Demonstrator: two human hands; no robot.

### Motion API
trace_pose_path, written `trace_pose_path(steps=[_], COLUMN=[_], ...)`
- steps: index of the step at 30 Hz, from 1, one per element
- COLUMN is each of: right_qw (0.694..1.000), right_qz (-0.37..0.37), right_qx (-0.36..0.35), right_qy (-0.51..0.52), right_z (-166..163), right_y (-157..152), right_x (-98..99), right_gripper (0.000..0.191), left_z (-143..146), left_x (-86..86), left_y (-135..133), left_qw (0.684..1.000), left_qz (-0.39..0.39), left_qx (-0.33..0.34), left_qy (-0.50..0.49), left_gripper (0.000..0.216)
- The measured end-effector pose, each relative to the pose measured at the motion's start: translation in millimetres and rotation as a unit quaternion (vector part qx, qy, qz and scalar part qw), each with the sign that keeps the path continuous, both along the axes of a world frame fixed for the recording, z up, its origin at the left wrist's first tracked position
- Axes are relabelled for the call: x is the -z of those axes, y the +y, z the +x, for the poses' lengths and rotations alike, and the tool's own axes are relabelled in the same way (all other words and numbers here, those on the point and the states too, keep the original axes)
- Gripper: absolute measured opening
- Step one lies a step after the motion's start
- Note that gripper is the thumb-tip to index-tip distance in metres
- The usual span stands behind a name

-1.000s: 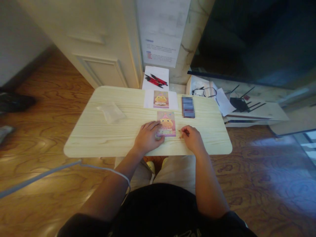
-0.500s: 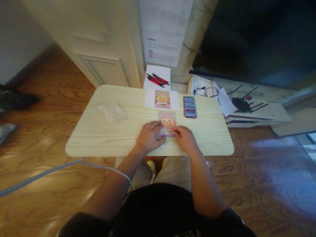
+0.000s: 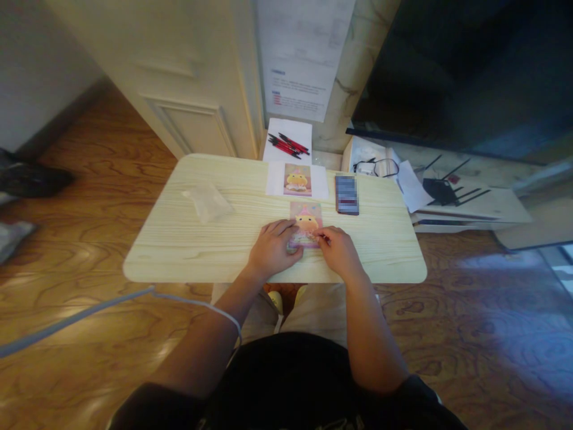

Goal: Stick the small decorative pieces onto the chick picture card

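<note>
A small picture card point(image 3: 305, 217) with a yellow cartoon figure on pink lies on the pale wooden table point(image 3: 188, 239), near its front edge. My left hand point(image 3: 273, 249) rests flat on the card's left lower part. My right hand point(image 3: 338, 251) pinches a tiny piece at the card's lower right edge; the piece is too small to make out. A second sheet point(image 3: 298, 180) with the same picture lies just beyond the card.
A phone point(image 3: 347, 194) lies right of the sheet. A clear plastic bag point(image 3: 206, 200) sits at the table's left. Beyond the table are red and black pens point(image 3: 287, 144) on paper, a low shelf point(image 3: 474, 206) with cables, and a white cable point(image 3: 89, 310) across the floor.
My right hand moved left from the bare table onto the card's lower right edge, carrying the small piece. My left hand stayed on the card.
</note>
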State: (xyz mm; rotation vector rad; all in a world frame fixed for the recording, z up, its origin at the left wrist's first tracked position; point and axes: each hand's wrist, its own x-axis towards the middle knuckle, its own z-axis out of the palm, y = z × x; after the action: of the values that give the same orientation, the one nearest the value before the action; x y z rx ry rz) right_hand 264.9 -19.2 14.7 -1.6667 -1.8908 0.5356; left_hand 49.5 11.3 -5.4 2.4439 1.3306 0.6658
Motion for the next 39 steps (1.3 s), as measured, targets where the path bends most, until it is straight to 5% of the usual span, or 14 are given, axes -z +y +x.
trace_pose_path(steps=[7, 21, 28, 39], right_qw=[0.993, 0.991, 0.993, 0.986], right_qz=[-0.023, -0.034, -0.085, -0.091], right_qx=[0.118, 0.126, 0.087, 0.138], right_qy=[0.004, -0.015, -0.005, 0.03], right_z=[42.1, 77.3, 66.7, 56.4], right_y=[-4.8, -19.1, -22.6, -19.9], right_x=[7.6, 9.3, 7.3, 2.6], right_gripper=[0.017, 0.021, 0.013, 0.01], left_z=[0.0, 0.4, 0.7, -0.5], left_x=[-0.6, 1.3, 1.5, 0.7], left_y=[-0.5, -0.9, -1.0, -1.4], left_qw=[1.0, 1.0, 1.0, 1.0], left_qz=[0.001, 0.017, 0.02, 0.015], left_qx=[-0.002, -0.005, -0.004, 0.001], left_qy=[0.006, 0.002, 0.014, 0.011], left_gripper=[0.046, 0.044, 0.044, 0.045])
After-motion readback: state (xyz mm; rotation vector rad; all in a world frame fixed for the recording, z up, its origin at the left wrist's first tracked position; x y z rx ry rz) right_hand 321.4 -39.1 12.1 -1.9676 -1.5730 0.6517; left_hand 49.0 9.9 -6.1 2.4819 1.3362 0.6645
